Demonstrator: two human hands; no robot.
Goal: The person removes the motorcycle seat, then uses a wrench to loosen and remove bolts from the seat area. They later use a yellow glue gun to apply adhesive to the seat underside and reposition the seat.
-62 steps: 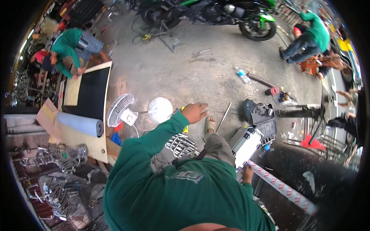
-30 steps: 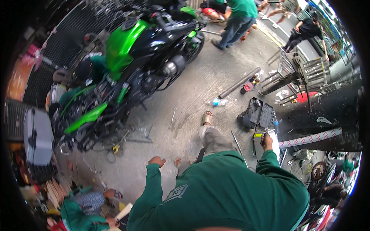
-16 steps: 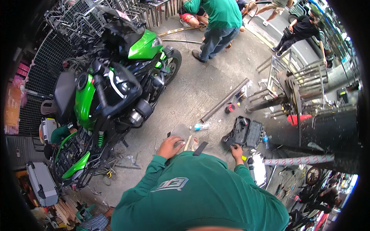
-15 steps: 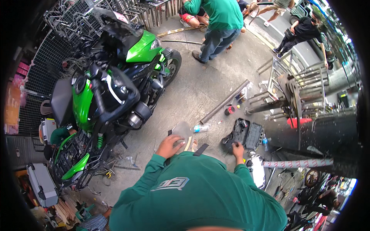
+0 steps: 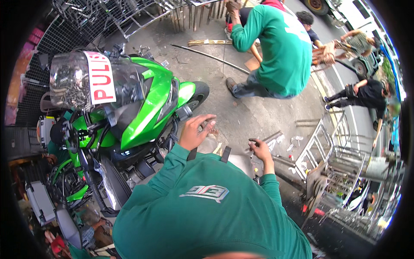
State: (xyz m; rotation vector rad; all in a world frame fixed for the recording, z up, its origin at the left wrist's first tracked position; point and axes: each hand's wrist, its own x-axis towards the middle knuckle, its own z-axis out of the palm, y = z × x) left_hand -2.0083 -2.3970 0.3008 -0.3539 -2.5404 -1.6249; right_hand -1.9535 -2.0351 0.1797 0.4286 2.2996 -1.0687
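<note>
My left hand point(image 5: 195, 133) is raised in front of my body, beside the front of a green motorcycle point(image 5: 157, 99). Its fingers are bent and apart from the thumb, and nothing shows between them. My right hand point(image 5: 262, 152) hovers over the ground to the right, thumb and forefinger parted, with dark smudges at the fingertips; I see nothing in it. Between the two hands, a black strap point(image 5: 226, 154) and a grey sheet point(image 5: 239, 163) show past my green shirt. The motorcycle's clear windscreen point(image 5: 71, 82) carries a white sticker with red lettering.
Ahead, a person in a green shirt point(image 5: 282, 52) bends over, near a long thin rod point(image 5: 211, 58) on the concrete. Welded metal frames point(image 5: 317, 144) stand at the right. Beyond them a person in black point(image 5: 366, 97) is by the road. Grey cases point(image 5: 41, 203) sit at the left.
Both hands have lifted and moved forward, the right one away from the open black tool case. The view has shifted, so the case has left sight and the motorcycle's front looms closer.
</note>
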